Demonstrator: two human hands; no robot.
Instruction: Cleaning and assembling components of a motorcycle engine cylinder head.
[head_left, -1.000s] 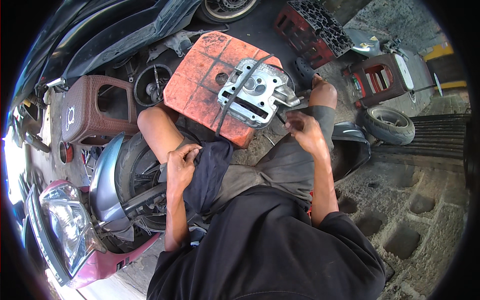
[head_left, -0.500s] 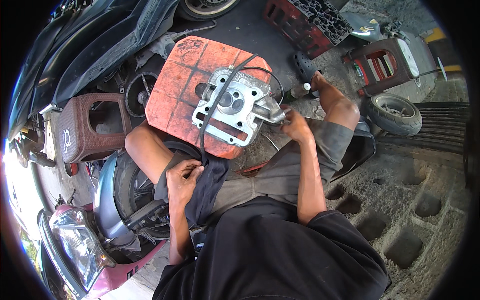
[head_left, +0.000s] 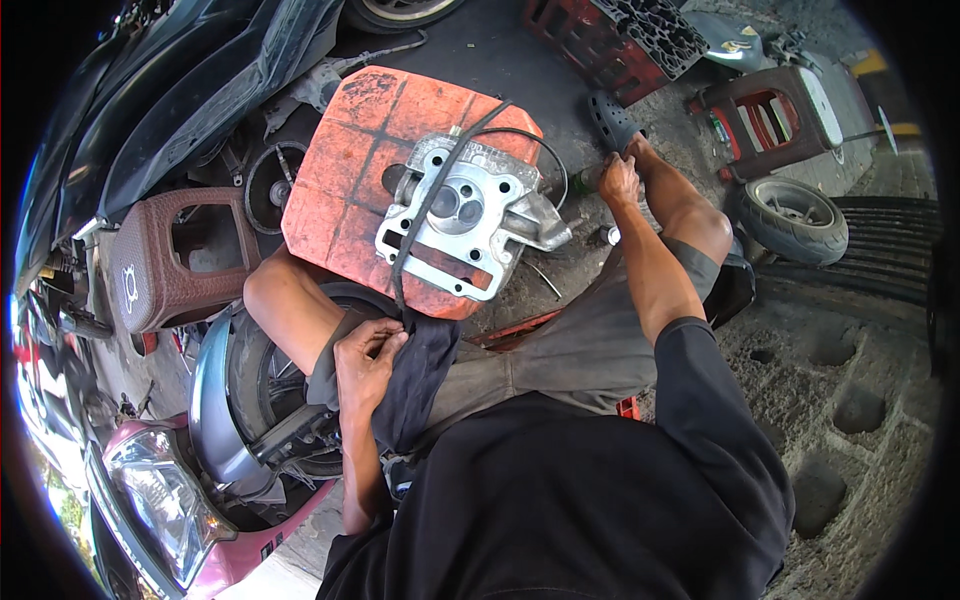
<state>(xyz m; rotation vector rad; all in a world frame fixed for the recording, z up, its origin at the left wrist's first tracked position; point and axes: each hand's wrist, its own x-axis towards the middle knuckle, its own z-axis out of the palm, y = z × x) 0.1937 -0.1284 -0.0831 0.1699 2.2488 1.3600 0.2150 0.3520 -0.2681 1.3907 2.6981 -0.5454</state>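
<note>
A silver engine cylinder head [head_left: 470,215] lies on the worn orange stool top [head_left: 345,170] in front of me, its flat face with a round chamber turned up. Across it runs a black cord [head_left: 425,210], down toward my left hand [head_left: 365,362]. That hand is closed in a pinch at the cord's lower end, beside a dark cloth [head_left: 425,370] on my lap. Beyond the cylinder head, my right hand [head_left: 620,182] is closed beside my right shin. A green bottle [head_left: 592,183] shows partly next to it; what its fingers hold is hidden.
Brown plastic stools [head_left: 150,262] stand at left and far right. A small wheel with a tyre [head_left: 793,220] lies at right by a slatted grate [head_left: 885,250]. A red crate [head_left: 600,55] is at the back. Motorcycle parts and a pink fairing with a headlight [head_left: 160,485] crowd the left.
My right hand has left the cylinder head's side and reached forward and right to the bottle by my shin. My left hand keeps its pinch. The cylinder head has shifted slightly left.
</note>
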